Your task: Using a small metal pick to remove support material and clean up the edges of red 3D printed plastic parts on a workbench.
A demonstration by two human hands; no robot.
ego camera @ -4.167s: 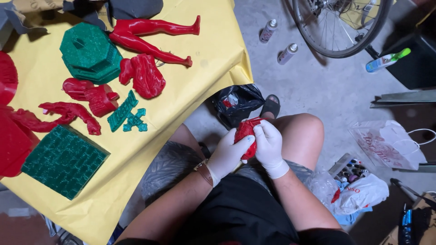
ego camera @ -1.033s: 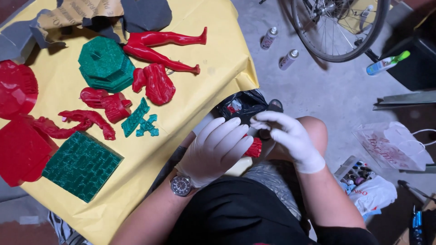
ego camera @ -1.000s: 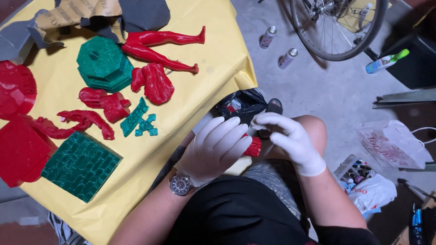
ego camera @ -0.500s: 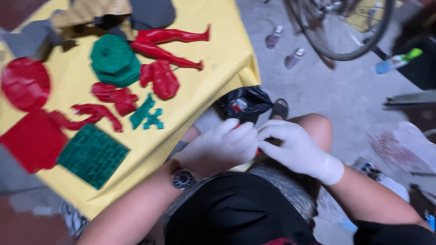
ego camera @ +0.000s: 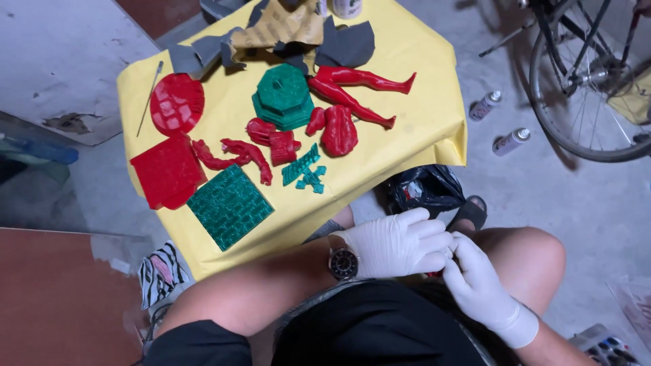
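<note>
Both my hands wear white gloves and meet over my lap. My left hand point(ego camera: 400, 242), with a wristwatch, curls over a small red piece point(ego camera: 432, 274) that is almost wholly hidden. My right hand point(ego camera: 475, 281) pinches at the same spot from the right. On the yellow sheet point(ego camera: 224, 102) lie red figure parts: a pair of legs point(ego camera: 352, 88), a torso point(ego camera: 339, 130), arms point(ego camera: 234, 154), plus a green octagonal base point(ego camera: 283, 96) and a green brick-pattern tile point(ego camera: 230, 205).
A red disc point(ego camera: 176, 103) and red slab point(ego camera: 166, 171) lie at the sheet's left, sandpaper scraps point(ego camera: 285, 27) at its far edge. A black bag point(ego camera: 424, 190), two spray cans point(ego camera: 498, 125) and a bicycle wheel point(ego camera: 583, 81) stand on the floor to the right.
The view swung left and down, showing more of the yellow sheet. My hands dropped closer to my lap and closed tighter over the red piece, which now barely shows.
</note>
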